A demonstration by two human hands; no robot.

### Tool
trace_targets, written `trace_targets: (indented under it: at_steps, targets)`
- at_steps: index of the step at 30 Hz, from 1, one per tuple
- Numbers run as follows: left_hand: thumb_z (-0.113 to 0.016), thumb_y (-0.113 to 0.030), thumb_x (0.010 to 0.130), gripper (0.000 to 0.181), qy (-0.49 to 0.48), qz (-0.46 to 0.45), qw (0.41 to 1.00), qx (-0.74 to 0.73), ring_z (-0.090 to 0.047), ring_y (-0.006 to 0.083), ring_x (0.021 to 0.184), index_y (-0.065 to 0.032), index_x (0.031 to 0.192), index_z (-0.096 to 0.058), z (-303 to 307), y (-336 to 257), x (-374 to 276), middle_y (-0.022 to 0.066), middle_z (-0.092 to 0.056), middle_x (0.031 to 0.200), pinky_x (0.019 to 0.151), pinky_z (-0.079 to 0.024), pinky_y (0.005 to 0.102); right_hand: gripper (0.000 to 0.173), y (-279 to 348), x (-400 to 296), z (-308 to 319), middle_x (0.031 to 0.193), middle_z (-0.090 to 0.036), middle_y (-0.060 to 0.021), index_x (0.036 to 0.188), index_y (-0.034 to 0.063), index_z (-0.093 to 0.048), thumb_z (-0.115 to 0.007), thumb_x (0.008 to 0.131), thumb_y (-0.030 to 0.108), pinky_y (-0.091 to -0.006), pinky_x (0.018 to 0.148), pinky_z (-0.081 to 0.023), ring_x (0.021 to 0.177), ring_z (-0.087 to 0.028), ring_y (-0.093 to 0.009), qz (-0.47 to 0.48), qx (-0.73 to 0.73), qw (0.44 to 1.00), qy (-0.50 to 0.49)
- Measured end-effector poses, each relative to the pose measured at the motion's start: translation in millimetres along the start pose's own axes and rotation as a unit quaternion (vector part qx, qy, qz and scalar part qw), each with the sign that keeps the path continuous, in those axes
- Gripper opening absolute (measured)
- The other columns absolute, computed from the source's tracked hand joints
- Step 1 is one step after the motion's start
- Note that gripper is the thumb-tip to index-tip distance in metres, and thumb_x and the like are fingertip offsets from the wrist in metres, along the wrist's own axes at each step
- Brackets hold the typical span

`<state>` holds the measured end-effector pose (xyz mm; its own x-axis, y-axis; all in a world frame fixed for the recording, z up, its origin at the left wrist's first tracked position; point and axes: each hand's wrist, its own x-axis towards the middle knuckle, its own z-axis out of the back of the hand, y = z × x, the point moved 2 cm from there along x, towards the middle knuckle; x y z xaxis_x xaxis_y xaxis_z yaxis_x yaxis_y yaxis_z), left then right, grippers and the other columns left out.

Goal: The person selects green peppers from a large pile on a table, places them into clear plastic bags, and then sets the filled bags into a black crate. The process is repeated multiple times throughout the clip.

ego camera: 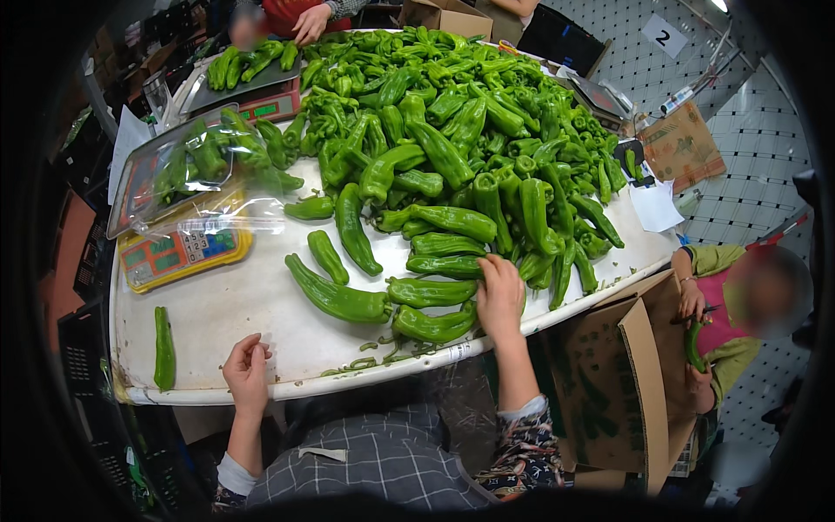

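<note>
My right hand (501, 293) touches the right ends of a short stack of long green peppers (447, 266) laid side by side. Its fingertips bend down over them, and whether they grip one is hidden. Two more peppers, one (432, 291) above another (434, 324), lie by my wrist. A large curved pepper (336, 293) and a smaller one (327, 256) rest to their left. Above the table's front edge, my left hand (246, 375) hangs with loosely bent fingers and holds nothing. Farther left, a single slim pepper (164, 349) lies alone.
A big pepper heap (443, 124) covers the table's (215, 320) far side. On a yellow-rimmed scale (189, 251) sits a clear bag of peppers (209, 156). A co-worker's hand (312, 25) is near a second scale (267, 98). Right stands a cardboard box (607, 391) beside another person (714, 307) holding a pepper.
</note>
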<state>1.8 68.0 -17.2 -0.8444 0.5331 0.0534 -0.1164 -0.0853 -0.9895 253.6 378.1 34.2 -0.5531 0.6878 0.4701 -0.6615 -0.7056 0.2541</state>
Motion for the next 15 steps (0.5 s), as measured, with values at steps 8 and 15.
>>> trace_targets:
  at_steps: [8,15]
  targets:
    - [-0.051,-0.004,0.086,0.017,0.001,-0.006,1.000,0.009,-0.057,0.0105,0.069,0.0041,0.099,-0.058,-0.3,4.0,3.0,0.0071,-0.060,0.080,0.064,-0.048,0.0226,0.042,-27.6,28.4,5.4,0.095,-0.055,-0.0061,0.097,0.0064,-0.058,-0.073,0.059,0.013,-0.0382,0.084,-0.037,0.096,-0.050,-0.025,0.051,-0.031,0.992,0.112]
    - [-0.051,-0.003,0.086,0.017,0.012,-0.011,1.000,0.008,-0.057,0.0106,0.068,0.0043,0.099,-0.058,-1.8,2.8,0.9,0.0073,-0.060,0.079,0.064,-0.048,0.0227,0.024,-34.2,9.5,14.7,0.086,-0.060,-0.0072,0.094,0.0032,-0.058,-0.064,0.078,0.020,-0.0277,0.069,-0.045,0.077,-0.058,-0.018,-0.198,0.374,0.894,0.146]
